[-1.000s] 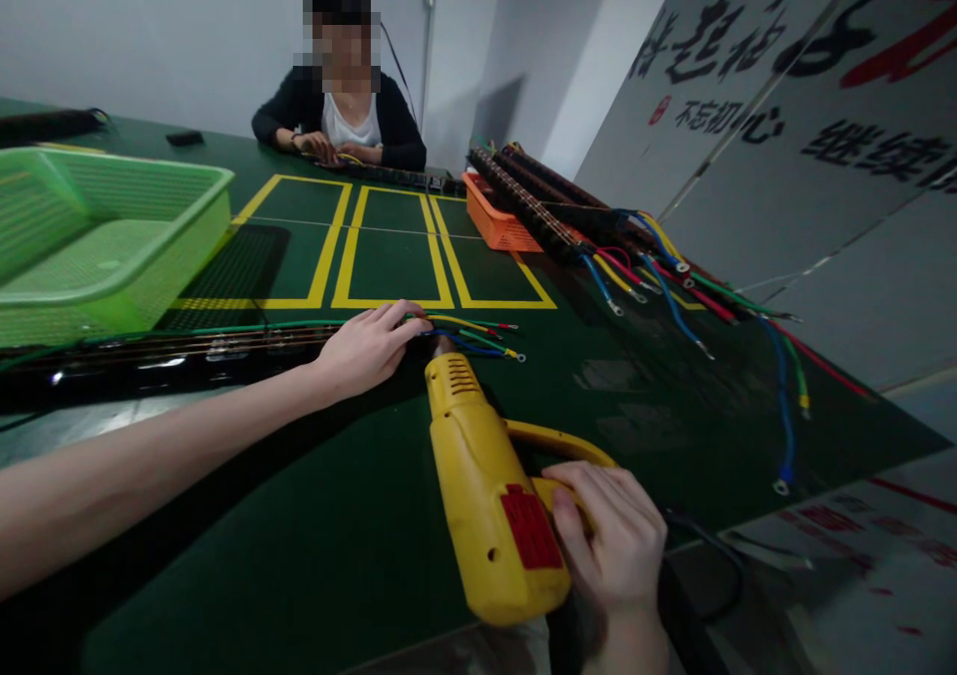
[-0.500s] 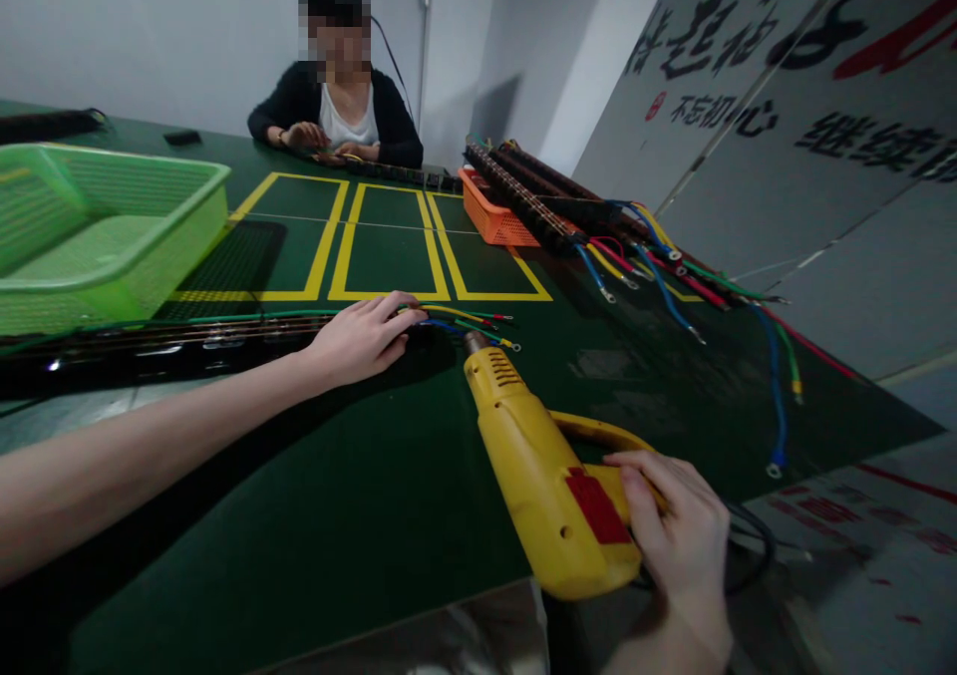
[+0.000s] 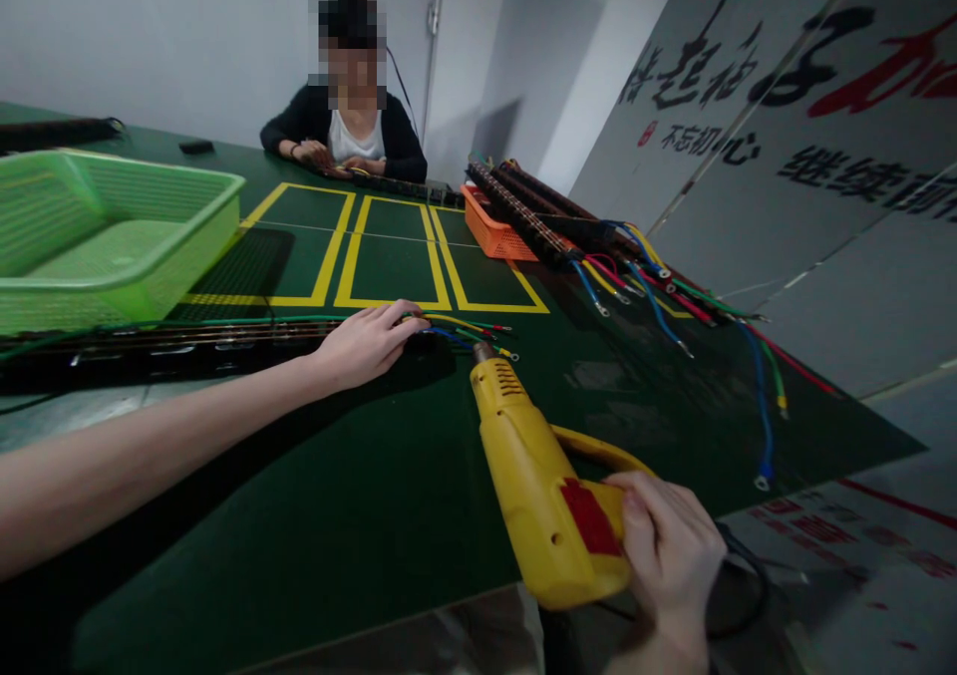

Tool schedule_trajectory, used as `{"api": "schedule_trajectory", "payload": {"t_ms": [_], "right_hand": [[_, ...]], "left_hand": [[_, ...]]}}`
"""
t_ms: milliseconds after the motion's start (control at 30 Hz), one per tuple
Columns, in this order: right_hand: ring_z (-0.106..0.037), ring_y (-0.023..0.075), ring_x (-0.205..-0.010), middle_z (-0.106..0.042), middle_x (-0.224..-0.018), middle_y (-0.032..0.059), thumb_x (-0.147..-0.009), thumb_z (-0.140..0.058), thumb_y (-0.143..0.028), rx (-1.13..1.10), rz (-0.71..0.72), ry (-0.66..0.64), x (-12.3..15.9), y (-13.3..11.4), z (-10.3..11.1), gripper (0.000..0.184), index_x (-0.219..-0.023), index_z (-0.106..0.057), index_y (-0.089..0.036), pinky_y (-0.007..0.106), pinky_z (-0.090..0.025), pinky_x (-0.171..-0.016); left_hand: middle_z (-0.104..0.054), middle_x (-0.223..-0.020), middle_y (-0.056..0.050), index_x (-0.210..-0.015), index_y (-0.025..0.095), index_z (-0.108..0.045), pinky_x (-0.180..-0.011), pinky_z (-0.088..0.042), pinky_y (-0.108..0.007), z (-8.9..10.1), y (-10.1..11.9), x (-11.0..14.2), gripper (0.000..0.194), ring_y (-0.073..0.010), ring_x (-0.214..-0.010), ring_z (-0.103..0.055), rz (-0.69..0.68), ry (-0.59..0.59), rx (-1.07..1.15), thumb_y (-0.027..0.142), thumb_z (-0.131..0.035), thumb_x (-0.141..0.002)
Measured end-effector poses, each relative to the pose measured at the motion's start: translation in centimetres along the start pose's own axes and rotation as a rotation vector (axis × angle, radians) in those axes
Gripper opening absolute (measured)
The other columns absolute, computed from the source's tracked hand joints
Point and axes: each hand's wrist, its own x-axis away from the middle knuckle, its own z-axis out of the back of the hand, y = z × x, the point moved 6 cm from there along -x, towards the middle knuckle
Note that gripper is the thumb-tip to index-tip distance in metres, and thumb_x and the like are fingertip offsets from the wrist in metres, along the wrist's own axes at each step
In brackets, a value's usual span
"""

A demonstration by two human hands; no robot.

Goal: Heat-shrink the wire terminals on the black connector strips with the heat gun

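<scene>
My right hand point(image 3: 673, 540) is closed around the handle of a yellow heat gun point(image 3: 523, 476) with a red label. The gun's metal nozzle point(image 3: 482, 352) points away from me, close to the ends of several thin wires point(image 3: 468, 334) in green, yellow, blue and red. Ring terminals sit on some of those ends. With its fingers curled over the wires, my left hand point(image 3: 374, 341) grips them where they leave a long black wiring assembly point(image 3: 224, 356). That assembly lies along the table to the left, partly hidden behind my forearm.
A green plastic basket point(image 3: 120, 276) stands on the green table point(image 3: 336, 515) at left. Farther right, an orange basket point(image 3: 497, 231) props up several black assemblies point(image 3: 523, 206) with wires hanging out. Across the table, a person point(image 3: 351, 137) handles another assembly. Yellow tape rectangles point(image 3: 393, 306) mark the tabletop.
The camera view has shifted slightly. Both hands and the heat gun keep nearly the same places relative to the wires.
</scene>
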Motion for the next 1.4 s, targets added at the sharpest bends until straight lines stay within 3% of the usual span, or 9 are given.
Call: {"api": "schedule_trajectory", "payload": {"t_ms": [400, 600, 667, 800, 1233, 1400], "right_hand": [[-0.054, 0.0144, -0.066, -0.060, -0.068, 0.0013, -0.091, -0.039, -0.019, -0.016, -0.028, -0.031, -0.9, -5.3, -2.7, 0.021, -0.078, -0.056, -0.018, 0.030, -0.036, -0.069], [-0.058, 0.0152, -0.085, -0.067, -0.089, 0.0020, -0.094, -0.039, -0.019, -0.094, -0.059, -0.060, -1.4, -7.8, -3.2, 0.022, -0.097, -0.061, -0.019, 0.029, -0.037, -0.079], [-0.058, 0.0147, -0.082, -0.067, -0.086, 0.0012, -0.095, -0.038, -0.020, -0.118, -0.066, -0.083, -1.5, -8.0, -3.3, 0.023, -0.094, -0.061, -0.019, 0.028, -0.036, -0.078], [-0.056, 0.0133, -0.071, -0.064, -0.076, -0.0006, -0.095, -0.041, -0.025, -0.129, -0.092, -0.122, -1.7, -7.4, -3.4, 0.022, -0.084, -0.059, -0.020, 0.027, -0.033, -0.071], [-0.060, 0.0113, -0.070, -0.066, -0.076, -0.0028, -0.093, -0.044, -0.029, -0.133, -0.103, -0.118, -1.5, -2.6, -1.4, 0.024, -0.080, -0.062, -0.021, 0.024, -0.038, -0.067], [-0.061, 0.0134, -0.072, -0.067, -0.079, -0.0018, -0.092, -0.046, -0.029, -0.103, -0.109, -0.062, -0.5, 0.2, -0.1, 0.021, -0.084, -0.064, -0.022, 0.025, -0.043, -0.066]], "left_hand": [[-0.044, -0.130, -0.010, -0.124, 0.021, -0.046, -0.090, -0.049, -0.040, -0.1, 0.0, -0.1, 0.041, -0.0243, -0.106, -0.055, 0.019, -0.013, -0.034, 0.011, -0.040, -0.085], [-0.044, -0.132, -0.010, -0.126, 0.021, -0.045, -0.090, -0.049, -0.041, -0.2, -0.2, 0.1, 0.043, -0.0255, -0.106, -0.055, 0.024, -0.017, -0.050, 0.012, -0.041, -0.085], [-0.044, -0.131, -0.011, -0.127, 0.021, -0.045, -0.090, -0.049, -0.042, -0.1, -0.3, 0.2, 0.044, -0.0257, -0.107, -0.055, 0.020, -0.018, -0.040, 0.012, -0.041, -0.084], [-0.044, -0.131, -0.011, -0.127, 0.021, -0.045, -0.090, -0.049, -0.042, -0.1, -0.3, 0.2, 0.043, -0.0265, -0.108, -0.055, 0.019, -0.021, -0.041, 0.013, -0.040, -0.085], [-0.045, -0.133, -0.011, -0.129, 0.021, -0.044, -0.089, -0.048, -0.042, -0.2, -0.1, 0.2, 0.043, -0.0265, -0.107, -0.055, 0.048, -0.027, -0.082, 0.017, -0.039, -0.087], [-0.035, -0.144, -0.010, -0.126, 0.022, -0.049, -0.107, -0.031, -0.052, 2.8, 1.3, 0.4, 0.042, -0.0316, -0.131, -0.034, -0.009, 0.147, -0.065, 0.023, -0.046, -0.084]]}}
